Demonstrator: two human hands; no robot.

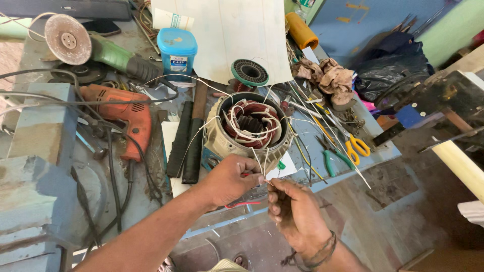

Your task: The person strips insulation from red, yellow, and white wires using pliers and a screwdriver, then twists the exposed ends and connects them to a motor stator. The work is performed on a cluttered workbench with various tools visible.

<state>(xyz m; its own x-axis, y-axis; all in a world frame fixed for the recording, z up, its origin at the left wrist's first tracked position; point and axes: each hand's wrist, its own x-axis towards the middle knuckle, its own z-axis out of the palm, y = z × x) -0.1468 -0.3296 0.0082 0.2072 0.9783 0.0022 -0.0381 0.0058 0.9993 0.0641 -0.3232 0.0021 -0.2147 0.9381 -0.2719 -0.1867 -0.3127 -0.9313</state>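
Just beyond both hands, on the edge of a cluttered workbench (60,166), sits a round motor housing (249,133) with copper windings and white sleeved leads spilling out of its open top. Left hand (229,179) is curled into a loose fist right against the near wall of the housing, thumb and forefinger pinched on thin white wires (258,162) that run up into the windings; a red wire (242,204) trails out beneath its palm. Right hand (295,214) is just beside it, nearer the person, fingers bunched together with the tips meeting the same wire ends, so the two hands nearly touch at the pinch point. A dark band sits on the right wrist.

Left of the left hand lie two black bars (185,146), and farther that way an orange drill (126,118) with its black cord. Beyond the drill rests a green angle grinder (96,48), and a blue tub (177,50) stands past the housing. Right of the right hand, on the bench, lie green-handled pliers (334,160) and yellow-handled scissors (357,146). A crumpled rag (327,75) lies farther off on that side.
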